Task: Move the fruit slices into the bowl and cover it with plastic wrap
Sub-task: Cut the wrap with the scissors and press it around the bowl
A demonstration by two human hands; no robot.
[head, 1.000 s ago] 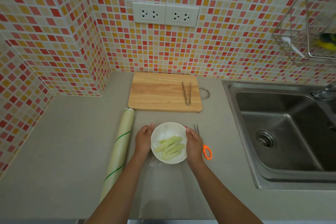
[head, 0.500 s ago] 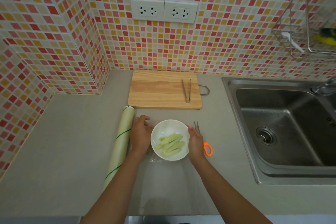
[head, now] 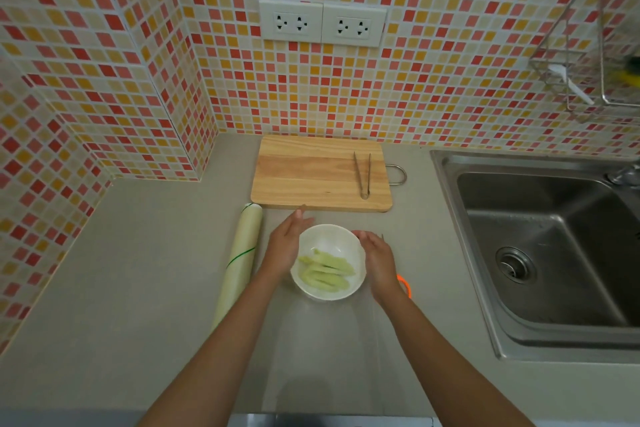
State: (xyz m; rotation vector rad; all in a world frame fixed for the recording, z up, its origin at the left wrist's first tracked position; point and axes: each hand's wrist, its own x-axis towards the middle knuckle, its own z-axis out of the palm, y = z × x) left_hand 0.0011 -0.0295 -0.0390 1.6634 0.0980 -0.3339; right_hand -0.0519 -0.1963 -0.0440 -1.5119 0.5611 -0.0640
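Note:
A white bowl (head: 341, 238) stands on the grey counter, just in front of the cutting board. Several pale green fruit slices (head: 327, 270) lie in its near half. My left hand (head: 285, 248) lies flat against the bowl's left side, fingers straight and pointing toward the board. My right hand (head: 379, 260) curves around the bowl's right rim. The plastic wrap roll (head: 239, 263) lies lengthwise left of my left hand. A faint clear sheet seems to lie on the counter (head: 329, 340) nearer than the bowl. I cannot tell whether film covers the bowl.
A wooden cutting board (head: 311, 173) with metal tongs (head: 362, 175) sits behind the bowl. Orange-handled scissors (head: 404, 284) lie mostly hidden behind my right hand. A steel sink (head: 547, 250) fills the right side. A wire rack (head: 588, 55) hangs on the tiled wall.
My left hand went out to the left, then came back against the bowl. The bowl has turned between my hands, so the slices now slant the other way.

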